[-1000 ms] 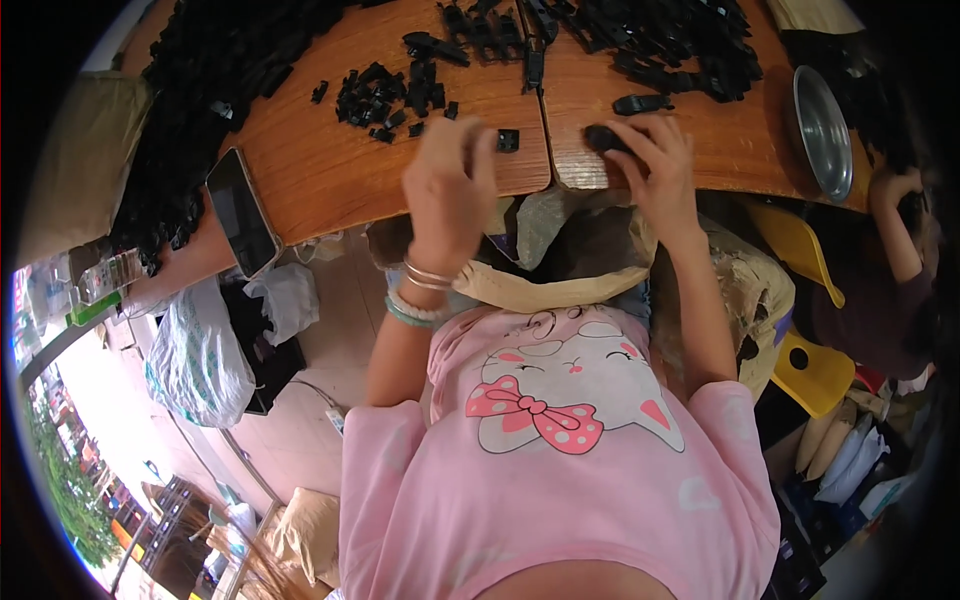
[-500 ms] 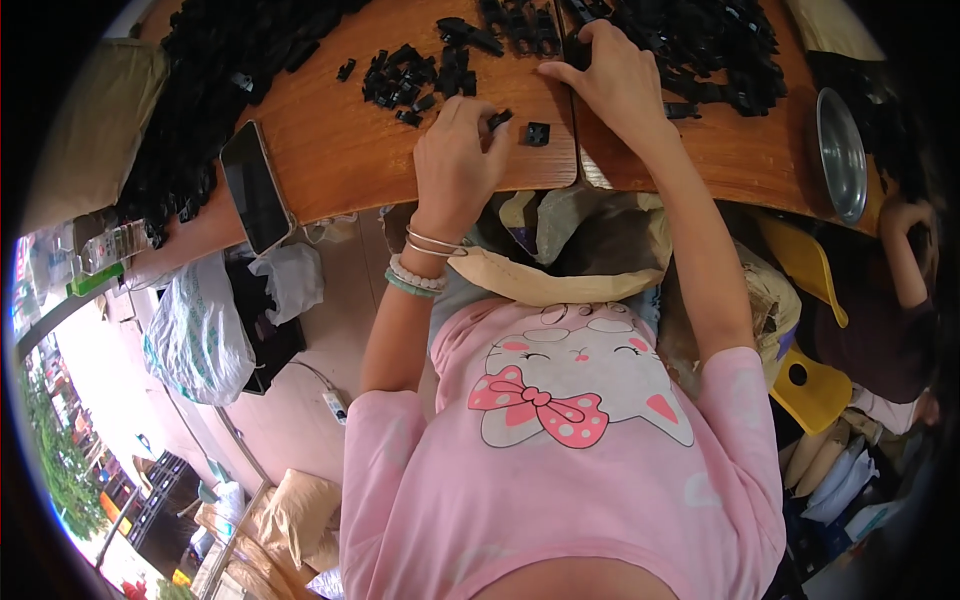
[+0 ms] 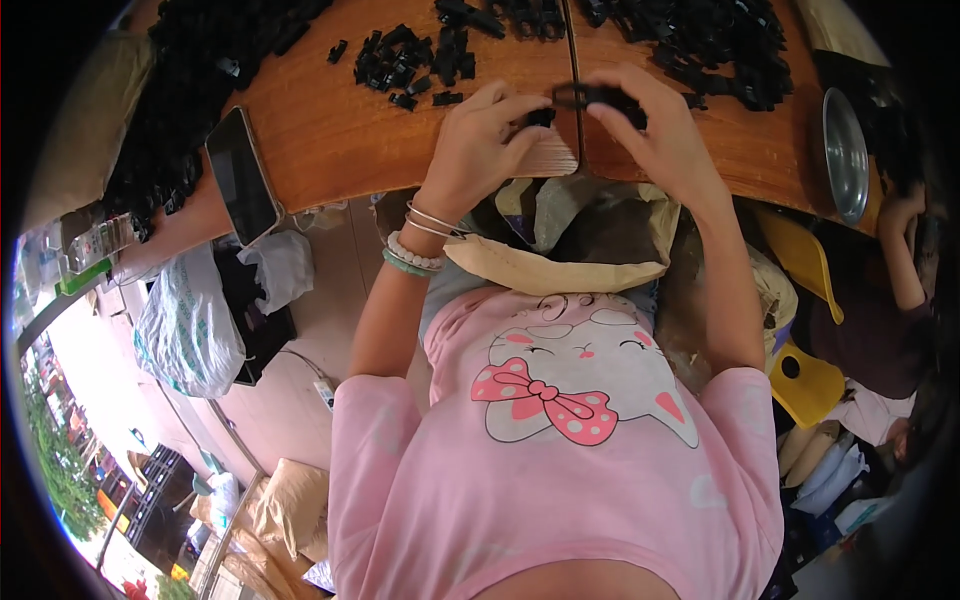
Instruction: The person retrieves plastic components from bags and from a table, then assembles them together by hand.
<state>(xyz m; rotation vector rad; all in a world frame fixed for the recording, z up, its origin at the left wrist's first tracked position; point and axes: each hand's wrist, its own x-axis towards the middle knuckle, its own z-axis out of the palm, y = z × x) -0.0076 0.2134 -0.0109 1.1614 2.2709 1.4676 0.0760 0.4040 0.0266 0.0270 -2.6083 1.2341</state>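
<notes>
My left hand (image 3: 482, 138) is curled over the wooden table (image 3: 300, 120), with thumb and forefinger closed around a small black plastic piece (image 3: 540, 118). Just right of it, my right hand (image 3: 655, 130) grips a longer black plastic part (image 3: 605, 97), blurred by motion. The left end of that part reaches close to my left fingertips; whether the two pieces touch I cannot tell. Beyond my left hand lies a small heap of black plastic pieces (image 3: 393, 62). A larger heap of black parts (image 3: 720, 50) spreads beyond my right hand.
A big pile of black parts (image 3: 180, 100) covers the table's left side, beside a phone (image 3: 243, 175). At the right stands a metal bowl (image 3: 845, 155). An open sack (image 3: 560, 268) sits between the table edge and my lap. Another person's arm (image 3: 905, 250) shows at far right.
My right hand has come back from the far parts toward my left hand, bringing the longer black part. My left hand has moved slightly right with its small piece.
</notes>
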